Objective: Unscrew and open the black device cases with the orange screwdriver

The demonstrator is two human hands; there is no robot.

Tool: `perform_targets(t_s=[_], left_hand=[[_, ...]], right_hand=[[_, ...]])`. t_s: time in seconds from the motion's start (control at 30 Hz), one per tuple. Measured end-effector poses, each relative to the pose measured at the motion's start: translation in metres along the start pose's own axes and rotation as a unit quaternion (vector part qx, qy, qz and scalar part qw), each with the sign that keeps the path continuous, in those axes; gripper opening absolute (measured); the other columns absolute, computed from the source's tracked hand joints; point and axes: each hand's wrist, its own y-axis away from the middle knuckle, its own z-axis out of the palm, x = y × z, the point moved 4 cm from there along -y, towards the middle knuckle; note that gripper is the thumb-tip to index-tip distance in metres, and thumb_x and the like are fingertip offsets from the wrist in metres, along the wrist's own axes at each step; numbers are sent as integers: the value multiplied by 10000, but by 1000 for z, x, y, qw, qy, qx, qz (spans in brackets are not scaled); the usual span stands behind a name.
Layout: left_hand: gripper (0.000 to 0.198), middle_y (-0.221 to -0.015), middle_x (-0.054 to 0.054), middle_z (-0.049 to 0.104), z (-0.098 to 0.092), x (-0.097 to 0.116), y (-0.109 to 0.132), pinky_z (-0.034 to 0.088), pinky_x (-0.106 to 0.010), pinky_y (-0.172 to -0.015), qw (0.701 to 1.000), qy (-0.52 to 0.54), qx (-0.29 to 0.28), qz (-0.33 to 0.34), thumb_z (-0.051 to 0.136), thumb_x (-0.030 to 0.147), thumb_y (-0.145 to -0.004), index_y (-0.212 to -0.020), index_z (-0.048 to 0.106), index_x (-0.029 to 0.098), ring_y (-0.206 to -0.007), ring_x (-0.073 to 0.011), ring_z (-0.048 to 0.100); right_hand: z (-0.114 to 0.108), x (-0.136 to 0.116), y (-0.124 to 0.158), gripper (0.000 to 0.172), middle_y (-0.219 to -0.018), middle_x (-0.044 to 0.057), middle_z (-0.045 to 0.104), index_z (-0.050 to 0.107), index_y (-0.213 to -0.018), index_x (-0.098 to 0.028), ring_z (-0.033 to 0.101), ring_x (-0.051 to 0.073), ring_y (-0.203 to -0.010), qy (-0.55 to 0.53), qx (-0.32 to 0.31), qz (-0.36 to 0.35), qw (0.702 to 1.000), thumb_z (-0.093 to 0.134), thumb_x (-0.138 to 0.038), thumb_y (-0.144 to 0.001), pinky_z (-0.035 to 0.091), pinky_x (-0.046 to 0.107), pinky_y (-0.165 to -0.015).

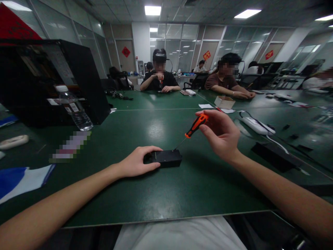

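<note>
Nearest is the pale cloth over the person's lap (179,236), below the edge of a green tabletop (145,205). On the table, in front of the person, lies an oblong black box (169,158). The left hand (136,161) grips its left end, thumb along the near side and fingers over the far side. The right hand (221,135) holds an orange-and-black screwdriver (196,125) by the handle end, pinched between thumb and fingers, the shaft slanting down to the box's far right corner.

The work looks under way rather than finished: the tool is brought to the box and the box is steadied. Whether the tip is seated in a screw, and how many screws are in or out, is too small to tell. The upper face seems to be in place; the left end is partly hidden by the hand.

Farther right lie a flat black block (275,158) and, beyond it, a white power strip (256,125). To the left, a plastic bottle (75,109) leans at a tilt before a black computer case (88,80). Beyond stands a small cardboard box (224,103), with co-workers seated across the table.
</note>
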Motion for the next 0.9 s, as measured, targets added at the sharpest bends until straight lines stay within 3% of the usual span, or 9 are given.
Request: perform_targets(t_s=[0.3,0.43,0.53,0.67,0.8,0.9], left_hand=[[462,-1207,-73,715,1,-2,0,501,-324,-908,1000,-2,-2,10,699,357,-886,-1305,625,178,-1044,-228,676],[464,-1211,-78,715,1,-3,0,503,-329,-922,1000,-3,2,15,696,364,-884,-1303,625,177,-1055,-233,677],[468,-1213,-82,717,1,-3,0,505,-342,-932,1000,-9,4,13,698,365,-879,-1301,627,177,-1059,-241,678],[470,-1222,-89,715,1,-2,0,507,-356,-943,1000,-5,2,5,696,364,-879,-1303,627,172,-1065,-247,678],[464,-1211,-88,716,0,-1,0,510,-355,-931,1000,1,0,4,696,354,-878,-1301,627,177,-1050,-242,679],[459,-1189,-81,719,0,-1,0,512,-344,-907,1000,1,1,6,696,352,-880,-1300,627,181,-1023,-234,680]], right_hand=[[9,6,5,415,-1242,65,690,563,-1337,-317,684,206,-1082,-23,-56,22,998,666,-252,-940,608,381,-900],[29,8,12,801,-1127,40,703,241,-1536,-411,700,208,-969,-50,-161,21,985,718,-277,-907,606,377,-779],[41,10,17,881,-1073,34,682,83,-1564,-424,687,190,-890,-54,-175,34,983,686,-305,-933,604,366,-737],[48,11,14,857,-1063,23,650,118,-1553,-439,668,196,-938,-42,-162,40,985,690,-325,-926,601,383,-799],[49,8,6,853,-1327,62,558,238,-1531,-431,636,199,-1010,7,-166,24,986,760,-348,-860,589,366,-825],[50,3,-2,794,-1326,63,557,280,-1530,-406,620,177,-939,33,-175,18,984,725,-294,-881,578,342,-799]])
